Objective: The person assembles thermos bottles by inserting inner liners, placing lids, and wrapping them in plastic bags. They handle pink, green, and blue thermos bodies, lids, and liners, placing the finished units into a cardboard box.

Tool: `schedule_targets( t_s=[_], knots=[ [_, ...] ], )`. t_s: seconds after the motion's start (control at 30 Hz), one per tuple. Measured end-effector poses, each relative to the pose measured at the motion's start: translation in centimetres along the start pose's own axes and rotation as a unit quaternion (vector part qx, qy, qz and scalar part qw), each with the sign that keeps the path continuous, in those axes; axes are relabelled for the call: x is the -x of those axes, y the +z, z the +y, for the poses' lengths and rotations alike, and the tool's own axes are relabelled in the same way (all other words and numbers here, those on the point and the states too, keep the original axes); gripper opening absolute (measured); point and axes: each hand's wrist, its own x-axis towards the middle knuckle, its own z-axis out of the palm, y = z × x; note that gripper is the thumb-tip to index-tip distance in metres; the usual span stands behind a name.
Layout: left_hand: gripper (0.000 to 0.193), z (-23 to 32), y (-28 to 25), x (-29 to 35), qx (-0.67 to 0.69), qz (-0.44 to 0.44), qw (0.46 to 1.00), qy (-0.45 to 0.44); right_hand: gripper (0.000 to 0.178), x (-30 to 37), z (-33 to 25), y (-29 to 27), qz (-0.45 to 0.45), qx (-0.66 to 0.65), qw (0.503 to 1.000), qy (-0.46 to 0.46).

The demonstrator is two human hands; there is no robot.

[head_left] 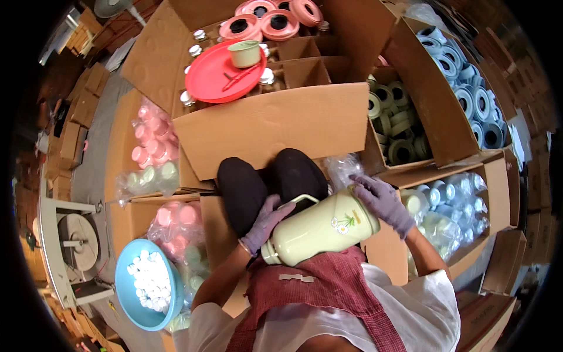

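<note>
Across my lap lies a pale green thermos flask [319, 230], tilted, with daisies and leaves printed on its side. My left hand [265, 224], in a thin purple-grey glove, grips it near its narrow end, beside the looped handle [303, 198]. At the wide end, the gloved fingers of my right hand [384, 202] curl over the rim. Both palms are hidden from view. Just beyond my right fingers sits a crumpled clear plastic bag [345, 170].
Ahead, an open carton [275, 126] holds silver-topped bottles, a red tray [205, 79] with a green cup [244, 54], and pink rings [278, 23]. Blue rings [463, 88] and green rings [400, 126] fill cartons at right. A blue basin [124, 281] of white caps stands left.
</note>
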Motion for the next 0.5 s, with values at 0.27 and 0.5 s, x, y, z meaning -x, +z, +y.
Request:
schedule_targets(
  t_s=[0.27,0.5],
  knots=[
    [0.033,8.0,3.7,2.7,-0.497,-0.061,0.754,0.425,0.050,-1.0,5.2,5.1,-0.096,-0.612,0.769,0.161],
    [0.045,9.3,0.9,-0.2,-0.169,-0.006,0.984,0.055,0.048,-2.4,3.7,5.0,0.227,-0.261,0.929,-0.131]
  ],
)
